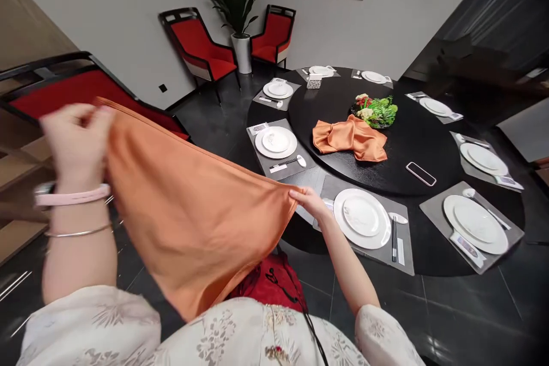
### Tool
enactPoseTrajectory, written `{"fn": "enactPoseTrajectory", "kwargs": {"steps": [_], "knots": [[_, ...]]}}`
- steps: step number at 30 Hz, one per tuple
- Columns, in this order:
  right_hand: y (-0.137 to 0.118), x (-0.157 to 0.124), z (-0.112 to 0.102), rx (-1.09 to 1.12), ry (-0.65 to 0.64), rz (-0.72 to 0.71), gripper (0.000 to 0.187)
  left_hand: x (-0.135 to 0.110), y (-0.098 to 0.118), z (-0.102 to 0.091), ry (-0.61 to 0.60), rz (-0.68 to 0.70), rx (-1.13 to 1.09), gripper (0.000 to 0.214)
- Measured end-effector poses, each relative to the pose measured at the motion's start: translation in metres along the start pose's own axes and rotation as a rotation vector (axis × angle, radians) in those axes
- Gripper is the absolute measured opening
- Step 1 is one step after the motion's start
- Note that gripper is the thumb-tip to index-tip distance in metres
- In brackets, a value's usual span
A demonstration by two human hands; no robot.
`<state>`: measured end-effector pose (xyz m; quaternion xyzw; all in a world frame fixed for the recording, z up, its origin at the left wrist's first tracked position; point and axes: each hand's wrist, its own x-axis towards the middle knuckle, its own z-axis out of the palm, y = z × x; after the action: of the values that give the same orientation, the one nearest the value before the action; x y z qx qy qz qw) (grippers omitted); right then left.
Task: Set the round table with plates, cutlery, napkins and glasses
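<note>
A square orange satin napkin (189,217) hangs stretched between the person's two hands, held up in front of their chest above the floor, just off the edge of a round black table (472,257); the cloth looks light, soft and slippery, so it would likely slide out of a loose grip and is best taken by its corners or along a hem; the left hand (75,146), slightly blurred, is nearly closed, its fingers bunched in a tight pinch on one corner, with a pale pink wristband (72,195) and a thin silver bangle (79,233) on that wrist; the right hand (309,201) is nearly closed too, pinching the opposite corner out over the table edge, its fingers just above a round white ceramic plate (361,217) on a grey rectangular place mat (403,254); black chopsticks (393,238) lie beside that plate; a second orange napkin (349,138) lies crumpled on a raised black turntable (412,97), near a green leafy centrepiece (375,111) and a black smartphone (421,174); more plate settings ring the table; a black-framed red chair (72,88) stands behind the raised cloth at the left, and a red fabric item (270,286) sits below it, against the person's cream floral sleeve (86,326).
</note>
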<state>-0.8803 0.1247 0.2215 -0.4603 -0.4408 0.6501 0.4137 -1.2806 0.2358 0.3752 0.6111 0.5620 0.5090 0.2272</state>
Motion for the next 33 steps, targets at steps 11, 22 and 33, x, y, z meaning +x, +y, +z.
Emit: {"fn": "enactPoseTrajectory", "kwargs": {"steps": [11, 22, 33], "knots": [[0.014, 0.006, 0.154, -0.402, 0.189, -0.280, 0.025, -0.204, -0.047, 0.136, -0.217, -0.293, -0.335, 0.016], [-0.018, -0.021, 0.151, -1.085, -0.218, -0.182, 0.016, -0.152, -0.081, 0.108, -0.909, 0.291, -0.330, 0.043], [-0.047, -0.078, 0.122, -1.168, 0.247, -0.213, 0.017, -0.056, -0.124, 0.116, -1.099, 0.661, 0.054, 0.025]]}}
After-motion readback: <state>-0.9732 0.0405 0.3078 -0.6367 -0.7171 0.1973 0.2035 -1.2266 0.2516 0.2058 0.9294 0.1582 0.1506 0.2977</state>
